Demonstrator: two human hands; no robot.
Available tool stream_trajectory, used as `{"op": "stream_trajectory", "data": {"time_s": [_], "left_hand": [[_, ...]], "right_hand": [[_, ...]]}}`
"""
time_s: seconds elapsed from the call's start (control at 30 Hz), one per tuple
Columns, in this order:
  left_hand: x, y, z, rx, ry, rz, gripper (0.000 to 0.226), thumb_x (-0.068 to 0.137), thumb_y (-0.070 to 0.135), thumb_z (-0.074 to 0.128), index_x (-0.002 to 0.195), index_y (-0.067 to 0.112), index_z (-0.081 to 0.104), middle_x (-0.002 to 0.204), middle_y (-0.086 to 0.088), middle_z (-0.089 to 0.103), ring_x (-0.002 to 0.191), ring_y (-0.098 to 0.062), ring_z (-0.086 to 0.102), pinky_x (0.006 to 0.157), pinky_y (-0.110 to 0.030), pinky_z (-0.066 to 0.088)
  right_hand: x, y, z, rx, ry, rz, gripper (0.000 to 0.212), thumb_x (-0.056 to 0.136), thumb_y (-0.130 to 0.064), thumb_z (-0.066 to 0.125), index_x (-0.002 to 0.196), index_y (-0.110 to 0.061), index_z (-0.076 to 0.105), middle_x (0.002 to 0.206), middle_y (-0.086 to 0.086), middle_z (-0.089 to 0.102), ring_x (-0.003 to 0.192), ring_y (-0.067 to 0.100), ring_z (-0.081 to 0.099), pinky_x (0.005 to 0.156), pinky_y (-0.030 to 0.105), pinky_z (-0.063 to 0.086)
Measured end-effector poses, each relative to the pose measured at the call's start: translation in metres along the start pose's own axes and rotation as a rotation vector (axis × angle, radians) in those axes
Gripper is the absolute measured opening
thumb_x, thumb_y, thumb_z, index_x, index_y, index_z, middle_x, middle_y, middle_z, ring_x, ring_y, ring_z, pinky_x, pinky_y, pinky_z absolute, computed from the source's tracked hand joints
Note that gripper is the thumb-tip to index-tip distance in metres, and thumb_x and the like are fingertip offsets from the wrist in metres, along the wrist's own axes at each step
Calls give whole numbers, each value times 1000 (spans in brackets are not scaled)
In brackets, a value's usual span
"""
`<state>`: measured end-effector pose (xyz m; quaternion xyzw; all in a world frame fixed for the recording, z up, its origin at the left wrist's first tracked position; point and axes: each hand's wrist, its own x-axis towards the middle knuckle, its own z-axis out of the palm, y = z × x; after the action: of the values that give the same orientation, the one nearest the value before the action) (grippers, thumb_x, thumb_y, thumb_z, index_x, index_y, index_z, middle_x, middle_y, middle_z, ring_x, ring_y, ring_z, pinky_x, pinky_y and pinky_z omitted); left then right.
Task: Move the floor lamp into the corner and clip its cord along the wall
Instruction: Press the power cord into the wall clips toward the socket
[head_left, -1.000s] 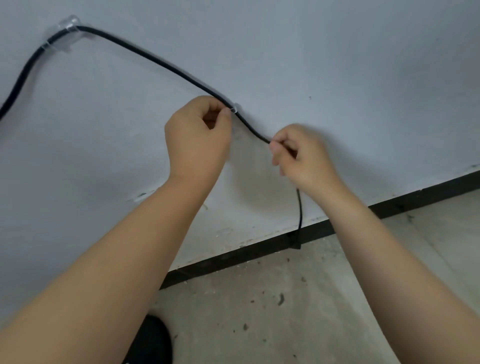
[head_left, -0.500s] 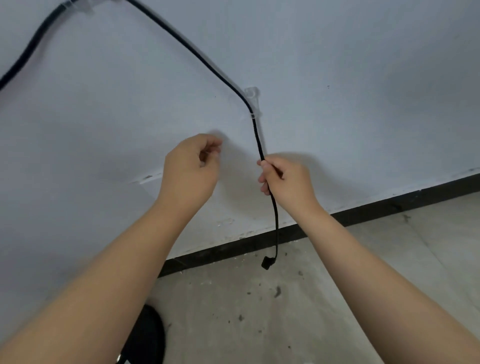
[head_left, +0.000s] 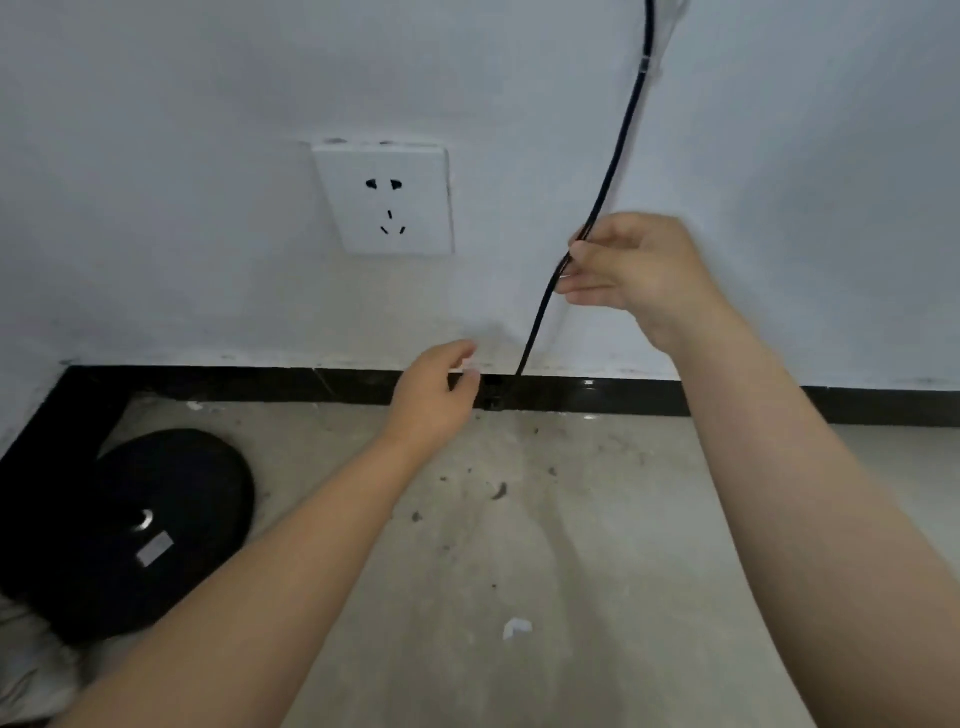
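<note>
Since half a second ago the view has dropped toward the floor, bringing a wall socket (head_left: 387, 200) into sight, and the left hand (head_left: 434, 395) has lowered to the black skirting board (head_left: 234, 382). At far left, the lamp's round black base (head_left: 150, 525) sits on the concrete floor (head_left: 519, 519) in the corner. The white socket is on the wall above and right of it. The left hand's fingers are curled loosely, holding nothing visible. Just right, the black cord (head_left: 605, 189) hangs down the wall through a clear clip (head_left: 645, 65). The right hand (head_left: 639, 270) pinches the cord between thumb and fingertips, the remaining fingers spread.
</note>
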<state>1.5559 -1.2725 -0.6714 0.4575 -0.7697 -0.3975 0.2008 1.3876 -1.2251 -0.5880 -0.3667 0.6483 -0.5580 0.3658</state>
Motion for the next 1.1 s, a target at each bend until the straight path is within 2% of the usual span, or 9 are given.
{"op": "stream_trajectory", "data": {"time_s": [0.07, 0.13, 0.23, 0.33, 0.53, 0.7, 0.83, 0.97, 1.1], "left_hand": [[-5, -7, 11, -104, -110, -23, 37, 97, 8, 44, 133, 9, 42, 140, -8, 47, 130, -18, 40, 102, -19, 28], [-8, -11, 20, -210, -211, -30, 34, 98, 10, 39, 132, 9, 43, 125, -2, 56, 121, -13, 48, 99, -20, 32], [-8, -15, 27, -274, -322, -26, 30, 100, 13, 35, 89, 13, 62, 71, 10, 58, 61, 8, 54, 65, -19, 42], [-9, -17, 28, -258, -353, -38, 43, 100, 19, 35, 61, 26, 51, 54, 6, 46, 40, 7, 46, 46, -3, 37], [-17, -42, 24, -94, -471, -64, 21, 94, 15, 50, 76, 16, 60, 60, 9, 47, 53, -3, 42, 49, -11, 37], [-16, -59, 10, -52, -247, -68, 15, 92, 8, 52, 100, 4, 64, 71, 5, 59, 63, -8, 50, 58, -22, 38], [-15, -64, 7, 4, -2, -18, 17, 91, 7, 52, 91, -3, 67, 83, -21, 67, 75, -32, 59, 66, -36, 47], [-8, -59, 4, 21, 182, -34, 19, 91, 6, 52, 98, -3, 67, 97, -26, 68, 90, -37, 62, 79, -40, 51], [8, -63, -8, 96, 298, -60, 22, 93, 6, 49, 93, -7, 66, 88, -27, 66, 84, -38, 60, 65, -33, 46]], "right_hand": [[-3, -2, 0, 66, -25, 46, 27, 88, 0, 49, 66, -14, 54, 61, 5, 59, 44, 6, 64, 50, 16, 57], [-6, -4, -2, 82, -54, 65, 28, 88, 0, 48, 65, -13, 54, 52, 0, 63, 47, 10, 67, 50, 18, 57], [-9, -3, -6, 82, -32, 63, 28, 88, -1, 46, 63, -13, 52, 44, -7, 63, 46, 10, 65, 52, 21, 58], [-11, 2, -11, -55, 96, 3, 29, 85, 0, 42, 61, -15, 48, 57, 1, 55, 41, 6, 59, 48, 18, 55], [-4, 21, -19, -414, 203, 20, 26, 76, 0, 47, 58, -17, 44, 57, 3, 45, 28, 1, 51, 34, 12, 46], [-11, 67, 19, -360, 2, 224, 26, 87, -10, 52, 62, -14, 50, 61, 5, 55, 31, 2, 55, 35, 13, 49], [-4, 79, 47, -190, 95, 193, 29, 90, -15, 51, 61, -12, 50, 61, 4, 56, 34, 1, 57, 37, 12, 50], [11, 77, 65, -40, 161, 177, 29, 89, -14, 52, 61, -13, 52, 62, 6, 57, 37, 3, 59, 43, 13, 53], [22, 76, 83, -11, 183, 126, 28, 88, -10, 53, 60, -11, 54, 61, 7, 59, 40, 5, 62, 48, 14, 56]]}}
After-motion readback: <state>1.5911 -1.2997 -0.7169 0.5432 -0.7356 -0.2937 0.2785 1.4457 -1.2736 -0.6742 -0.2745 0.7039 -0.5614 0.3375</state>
